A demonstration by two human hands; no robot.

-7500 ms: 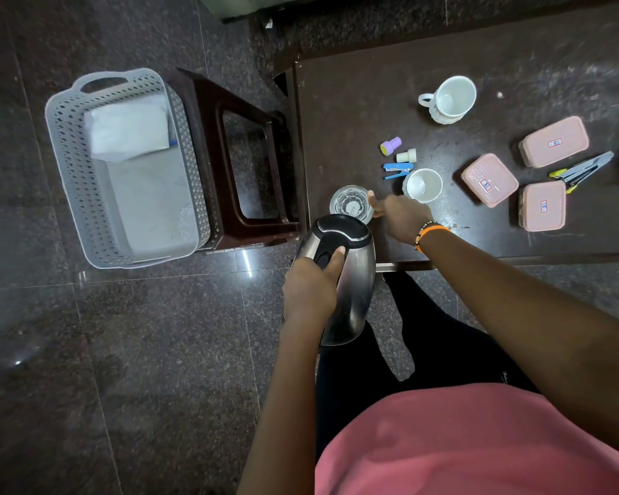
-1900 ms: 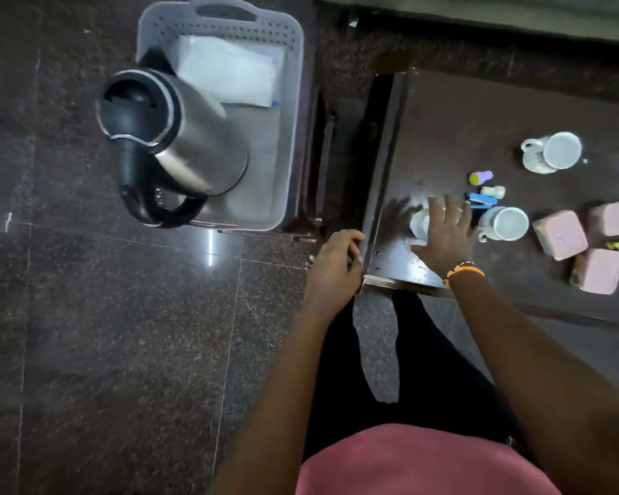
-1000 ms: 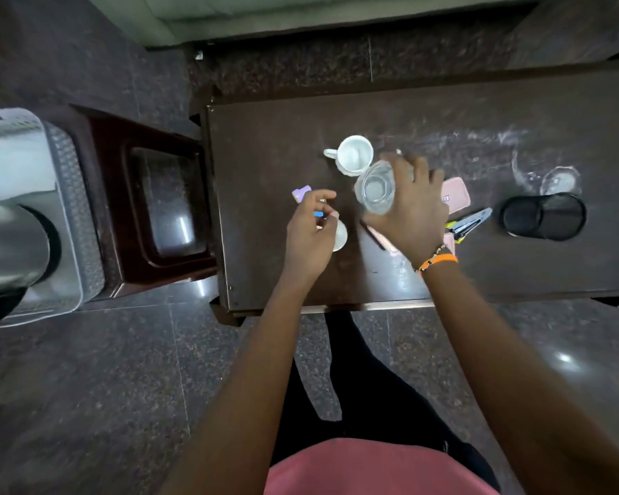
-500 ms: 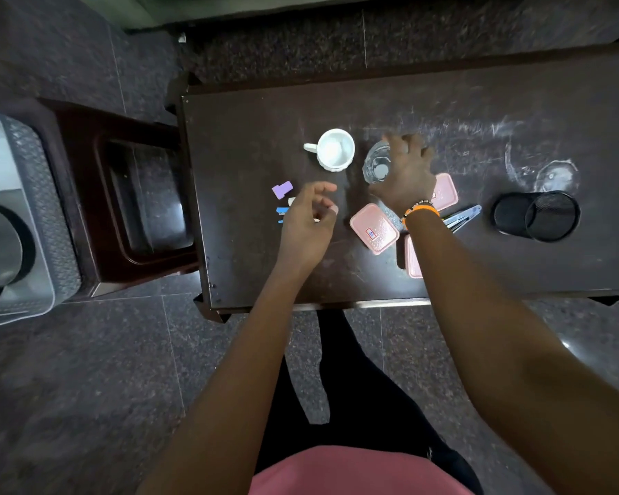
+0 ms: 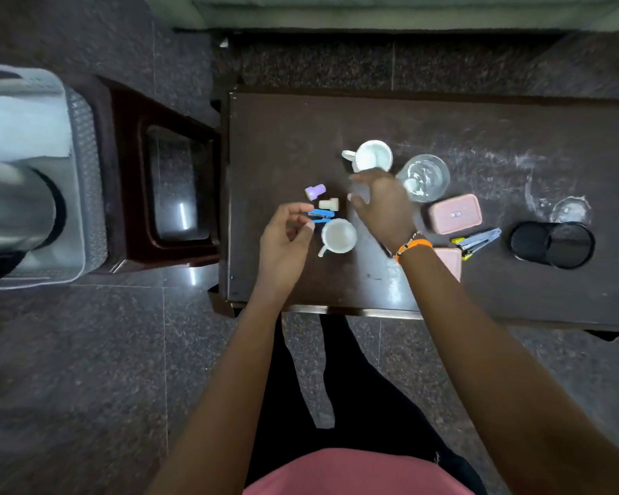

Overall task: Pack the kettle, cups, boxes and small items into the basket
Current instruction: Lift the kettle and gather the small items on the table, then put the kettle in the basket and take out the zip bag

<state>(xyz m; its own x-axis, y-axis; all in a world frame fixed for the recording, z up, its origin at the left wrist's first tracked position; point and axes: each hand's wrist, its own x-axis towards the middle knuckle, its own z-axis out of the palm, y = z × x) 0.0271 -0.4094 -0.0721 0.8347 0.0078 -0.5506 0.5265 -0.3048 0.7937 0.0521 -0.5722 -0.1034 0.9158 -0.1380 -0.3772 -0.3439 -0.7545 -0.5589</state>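
Observation:
The steel kettle (image 5: 13, 209) lies in the grey basket (image 5: 88, 180) at the far left. On the dark table (image 5: 283, 137) stand two white cups (image 5: 372, 157) (image 5: 338, 235) and a clear glass (image 5: 424, 176). Between the cups lie a purple piece (image 5: 315, 191), a beige piece (image 5: 328, 204) and a blue clip (image 5: 321, 215). One pink box (image 5: 454, 213) lies to the right; a second pink box (image 5: 450, 259) is half hidden by my right wrist. My left hand (image 5: 286, 241) has finger and thumb apart at the clip's left end. My right hand (image 5: 383, 205), blurred, hovers empty between the cups.
A dark stool (image 5: 172, 184) stands between the basket and the table. A blue and yellow stapler (image 5: 477, 239), a black mesh holder (image 5: 552, 244) and a glass lid (image 5: 569, 209) lie at the table's right. White paper (image 5: 22, 130) lines the basket's far end.
My right hand has let go of the glass, which now stands beside the far cup, and has swung left. My left hand has come down to the blue clip.

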